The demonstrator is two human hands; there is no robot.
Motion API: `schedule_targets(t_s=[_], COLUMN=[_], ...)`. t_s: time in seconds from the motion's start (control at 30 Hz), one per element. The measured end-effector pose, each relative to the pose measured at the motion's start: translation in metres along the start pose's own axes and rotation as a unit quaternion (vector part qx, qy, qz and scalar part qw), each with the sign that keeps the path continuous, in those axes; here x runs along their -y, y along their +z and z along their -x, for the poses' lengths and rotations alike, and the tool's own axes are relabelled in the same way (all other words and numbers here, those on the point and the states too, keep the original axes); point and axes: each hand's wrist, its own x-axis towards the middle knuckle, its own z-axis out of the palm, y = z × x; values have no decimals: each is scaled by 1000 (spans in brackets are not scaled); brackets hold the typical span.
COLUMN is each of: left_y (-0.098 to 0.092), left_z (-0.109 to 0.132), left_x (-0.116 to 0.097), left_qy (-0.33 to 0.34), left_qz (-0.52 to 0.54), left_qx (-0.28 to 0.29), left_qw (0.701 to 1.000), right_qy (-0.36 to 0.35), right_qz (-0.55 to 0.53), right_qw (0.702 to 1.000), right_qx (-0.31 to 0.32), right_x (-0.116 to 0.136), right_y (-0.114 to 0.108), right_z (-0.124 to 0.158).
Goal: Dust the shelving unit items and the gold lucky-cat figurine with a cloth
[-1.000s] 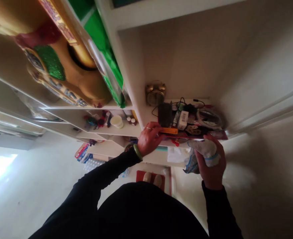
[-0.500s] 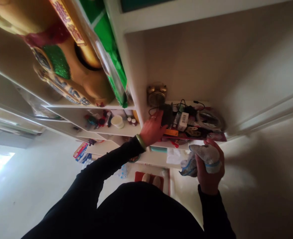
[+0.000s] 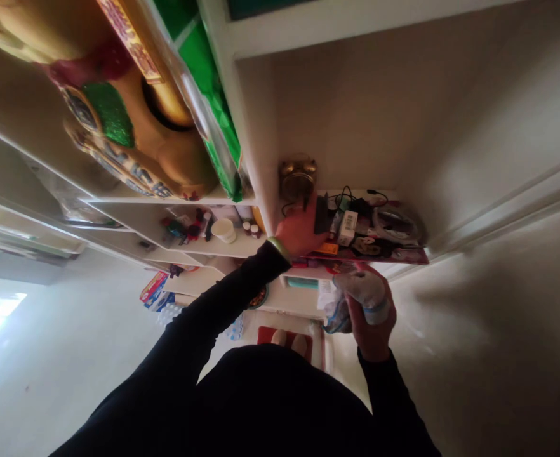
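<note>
My left hand [image 3: 300,233], with a ring and a green bangle, is at a white shelf's edge [image 3: 356,270], its fingers next to a black pouch [image 3: 322,214]. An orange packet [image 3: 328,249] lies just beside it. That hand shows nothing held. My right hand [image 3: 368,314] grips a clear plastic bag [image 3: 337,314] around a grey-white bundle with a blue band [image 3: 360,295], just below the shelf. Also on this shelf are a white barcoded box [image 3: 348,228], black cables [image 3: 349,200] and a pink-edged board [image 3: 366,255]. A brass alarm clock [image 3: 298,179] stands beyond my left hand.
A white shelf unit fills the upper left, holding a large gold and green decorated object [image 3: 132,127] and a green-wrapped package [image 3: 208,95]. A lower shelf [image 3: 223,251] carries a white jar [image 3: 223,230] and small bottles [image 3: 251,228]. Below lies a red mat [image 3: 284,343].
My left hand has moved right and up, from the orange packet to beside the black pouch. My right hand has shifted left with the bag and bundle still in it.
</note>
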Motion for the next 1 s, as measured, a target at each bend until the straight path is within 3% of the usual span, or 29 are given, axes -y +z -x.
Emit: schedule_targets(t_s=[0.17, 0.37, 0.57, 0.7, 0.87, 1.0], left_y=[-3, -4, -6, -3, 12, 23], left_z=[-7, -7, -2, 3, 8, 14], left_x=[10, 14, 10, 19, 43, 49], left_qy=[30, 40, 6, -11, 5, 3], left_qz=[29, 19, 25, 77, 158, 210], left_qx=[12, 11, 3, -26, -107, -129], left_qw=[999, 999, 1000, 997, 982, 969], right_qy=[-10, -61, -67, -68, -54, -46], right_qz=[-9, 32, 42, 41, 42, 33], right_qw=[998, 996, 995, 995, 996, 996], right_qx=[54, 52, 56, 61, 64, 68], right_x=[-3, -5, -4, -4, -4, -5], right_y=[19, 29, 28, 28, 27, 26], right_z=[3, -15, -20, -20, -21, -20])
